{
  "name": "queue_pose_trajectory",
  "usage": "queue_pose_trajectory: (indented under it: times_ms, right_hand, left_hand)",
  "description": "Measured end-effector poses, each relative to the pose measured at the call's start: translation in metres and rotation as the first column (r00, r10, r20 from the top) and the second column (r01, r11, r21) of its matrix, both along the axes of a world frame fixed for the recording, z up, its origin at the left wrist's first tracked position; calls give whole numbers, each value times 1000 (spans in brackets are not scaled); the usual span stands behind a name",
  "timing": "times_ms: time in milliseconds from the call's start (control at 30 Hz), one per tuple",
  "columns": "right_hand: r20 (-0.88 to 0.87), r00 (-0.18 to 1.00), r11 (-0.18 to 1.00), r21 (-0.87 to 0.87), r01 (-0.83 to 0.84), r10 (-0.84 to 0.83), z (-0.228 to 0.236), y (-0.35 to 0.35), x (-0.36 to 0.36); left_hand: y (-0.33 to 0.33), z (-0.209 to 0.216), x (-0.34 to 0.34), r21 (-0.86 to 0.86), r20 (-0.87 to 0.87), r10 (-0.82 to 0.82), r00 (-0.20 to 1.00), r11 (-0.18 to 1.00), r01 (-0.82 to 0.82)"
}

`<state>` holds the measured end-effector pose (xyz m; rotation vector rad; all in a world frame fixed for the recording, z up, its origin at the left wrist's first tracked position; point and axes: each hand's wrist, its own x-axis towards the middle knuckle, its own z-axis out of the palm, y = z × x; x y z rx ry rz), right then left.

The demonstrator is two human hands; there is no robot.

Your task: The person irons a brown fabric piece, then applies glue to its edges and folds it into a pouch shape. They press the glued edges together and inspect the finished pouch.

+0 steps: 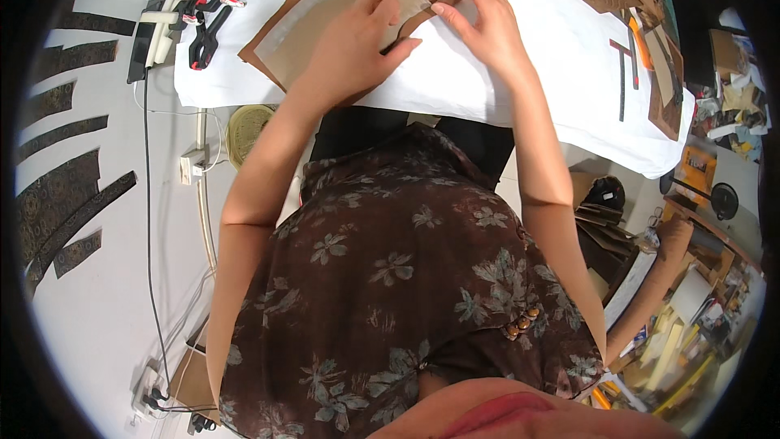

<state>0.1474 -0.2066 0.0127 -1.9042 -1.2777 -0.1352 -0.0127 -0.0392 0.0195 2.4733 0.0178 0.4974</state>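
Centrally, a white-covered table [561,65] carries a brown sheet [266,47] with a beige board [296,36] lying on it, set askew, left of the middle and reaching the near edge. The person's right hand [485,24] pinches the brown sheet between thumb and fingertips beside the board's right-hand corner. The left hand [349,53] is over the board, fingers curled and thumb stretched right; whether it grips anything cannot be told. Black clamps [210,36] lie along the table's left edge. Towards its right edge are a dark ruler [622,85] and brown scraps [666,110].
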Motion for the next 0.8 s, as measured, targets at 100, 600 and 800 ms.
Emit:
queue_pose_trajectory:
  times_ms: [100,600,800]
  right_hand:
    - [54,992,975,-197,-101,113,-4,6,26]
    - [-344,914,954,-129,-271,214,-15,16,31]
    - [-294,941,967,-137,-217,169,-16,14,27]
  left_hand:
    - [-15,-6,3,-11,69,79,994,997,-79]
    - [-22,-16,10,-5,36,187,982,982,-187]
    - [-28,-14,14,24,84,231,969,972,-233]
